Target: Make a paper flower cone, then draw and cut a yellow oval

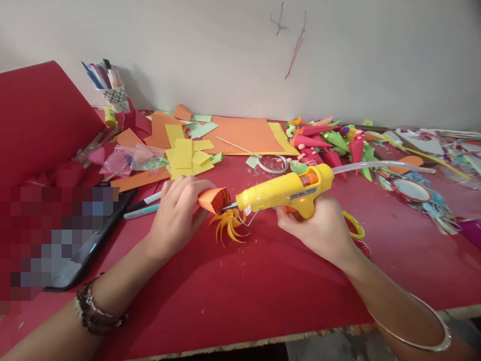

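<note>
L hand curled snug round an orange paper tube w/ black lines, R hand wrapped on a yellow plastic glue gun. Silver metal nozzle right at the tube's open end; curly yellow-orange paper fringe just below, red desk underneath. Imo if R hand wobbles, the prob hot nozzle burns L hand, or glue drips onto the fringe.

The one view looks from the person's head, forward and down at the red table. It sits close, above and behind the left fingers and right fingers, with both arms at the bottom. Past the fingers, the gray wall fills the top.
</note>
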A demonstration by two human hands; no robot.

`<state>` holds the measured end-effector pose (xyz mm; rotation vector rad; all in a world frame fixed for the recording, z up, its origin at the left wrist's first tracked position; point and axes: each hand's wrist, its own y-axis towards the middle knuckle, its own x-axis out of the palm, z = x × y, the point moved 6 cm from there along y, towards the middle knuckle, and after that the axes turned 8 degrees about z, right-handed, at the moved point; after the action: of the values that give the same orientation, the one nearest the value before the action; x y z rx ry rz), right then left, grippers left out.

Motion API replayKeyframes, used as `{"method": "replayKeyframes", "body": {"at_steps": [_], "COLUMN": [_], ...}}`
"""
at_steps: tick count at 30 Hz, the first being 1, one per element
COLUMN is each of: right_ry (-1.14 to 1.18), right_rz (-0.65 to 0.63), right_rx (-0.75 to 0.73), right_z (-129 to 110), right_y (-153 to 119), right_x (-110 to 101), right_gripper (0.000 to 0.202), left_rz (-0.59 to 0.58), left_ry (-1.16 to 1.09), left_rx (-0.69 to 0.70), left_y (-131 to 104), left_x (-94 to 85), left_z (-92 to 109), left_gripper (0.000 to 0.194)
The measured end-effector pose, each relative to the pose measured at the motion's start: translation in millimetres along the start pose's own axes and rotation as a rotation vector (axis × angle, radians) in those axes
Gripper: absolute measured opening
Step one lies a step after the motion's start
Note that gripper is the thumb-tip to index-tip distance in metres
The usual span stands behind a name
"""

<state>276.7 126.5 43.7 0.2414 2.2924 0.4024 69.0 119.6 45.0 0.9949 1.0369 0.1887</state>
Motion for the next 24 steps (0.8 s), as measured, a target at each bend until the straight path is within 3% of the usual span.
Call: {"method": "replayKeyframes", "body": {"at_steps": [14, 24], "right_ry": [-0.002, -0.020], "right_rz": [0.026, 0.082], "right_rx": [-0.020, -0.074], "right_z": [-0.1, -3.1], "right_y": [1.4, 2.5], "right_x": [-2.4, -6.3], "right_gripper": [0.014, 0.020], "left_rz": [-0.009, 0.027], "left_ry": [0.025, -0.150], "left_rx": [-0.037, -0.099], "left_y": [-2.6, -5.3], "left_x": [0.5, 2.1], "left_z": [-0.7, -1.7], "left_gripper": [0.016, 0.037]}}
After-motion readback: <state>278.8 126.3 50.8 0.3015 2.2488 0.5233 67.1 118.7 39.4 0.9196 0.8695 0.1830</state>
